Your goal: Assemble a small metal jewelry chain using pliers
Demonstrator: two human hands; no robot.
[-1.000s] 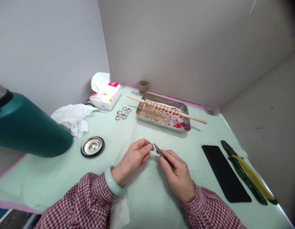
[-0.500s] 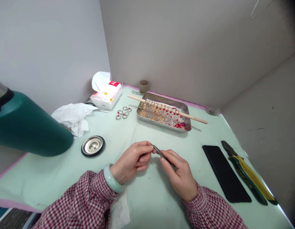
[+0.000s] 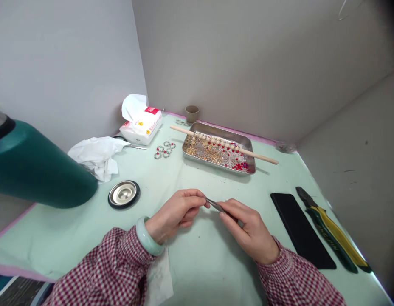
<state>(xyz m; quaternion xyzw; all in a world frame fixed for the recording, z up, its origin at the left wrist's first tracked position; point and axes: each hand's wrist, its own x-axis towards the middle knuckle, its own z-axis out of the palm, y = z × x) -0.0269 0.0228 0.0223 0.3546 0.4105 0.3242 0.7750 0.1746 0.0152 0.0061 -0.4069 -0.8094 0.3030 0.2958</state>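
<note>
Near the middle of the table, my left hand (image 3: 179, 214) is closed in a pinch, thumb against forefinger. Whatever lies between those fingertips is too small to make out. My right hand (image 3: 248, 227) grips a pair of slim grey metal tweezers (image 3: 215, 205), held between thumb and fingers. Their pointed tip meets the fingertips of my left hand. Behind both hands stands a metal tray (image 3: 216, 166) of gold, clear and red beads. A wooden stick (image 3: 262, 157) wound with a string of beads rests across it. Several small beaded rings (image 3: 166, 151) lie to the tray's left.
On the left are a green bottle (image 3: 40, 165), its round lid (image 3: 123, 194), crumpled tissue (image 3: 99, 155) and a tissue pack (image 3: 142, 127). To the right lie a black flat case (image 3: 300, 229) and large pliers (image 3: 332, 233). A small cup (image 3: 192, 114) stands by the wall.
My right hand has shifted slightly to the right with the tweezers, so more of their metal end shows. My left hand keeps its pinch, almost in the same spot.
</note>
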